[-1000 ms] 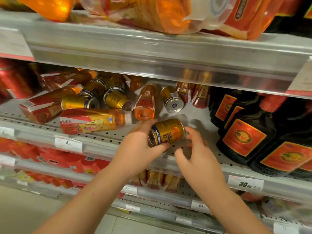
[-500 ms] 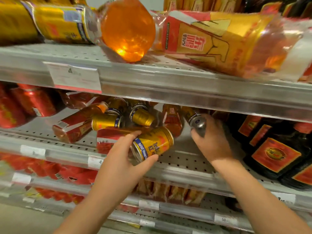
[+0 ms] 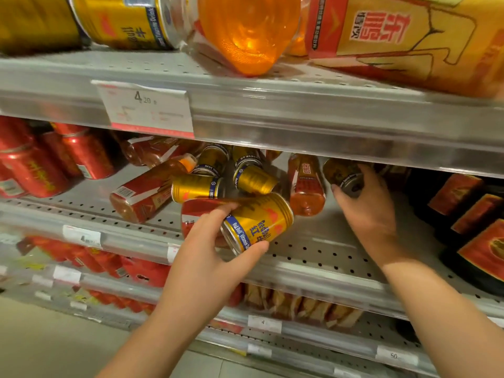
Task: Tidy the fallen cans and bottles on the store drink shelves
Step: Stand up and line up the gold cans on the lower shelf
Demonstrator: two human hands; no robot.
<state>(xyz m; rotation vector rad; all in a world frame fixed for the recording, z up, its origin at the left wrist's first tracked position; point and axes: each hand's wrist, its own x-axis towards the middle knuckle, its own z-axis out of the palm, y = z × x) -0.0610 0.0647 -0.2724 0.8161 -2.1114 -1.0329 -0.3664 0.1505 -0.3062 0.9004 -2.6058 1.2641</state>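
Observation:
My left hand (image 3: 207,257) grips a gold Red Bull can (image 3: 259,222), tilted on its side just above the middle shelf (image 3: 313,249). Further back, my right hand (image 3: 368,214) is closed around a second gold can (image 3: 345,174) lying under the upper shelf's edge. Behind my left hand several gold cans (image 3: 196,186) and red-labelled tea bottles (image 3: 144,192) lie toppled in a heap. One orange tea bottle (image 3: 306,184) lies between my two hands, its base toward me.
Dark bottles with red labels (image 3: 469,214) stand at the right of the same shelf, red cans (image 3: 35,165) at the left. The upper shelf (image 3: 300,110) holds fallen gold cans and large orange bottles (image 3: 245,34). Lower shelves carry red packs.
The view has tilted upward and closer. My right hand left the can held by my left hand, reached back and closed on a second fallen can. The left hand keeps its can.

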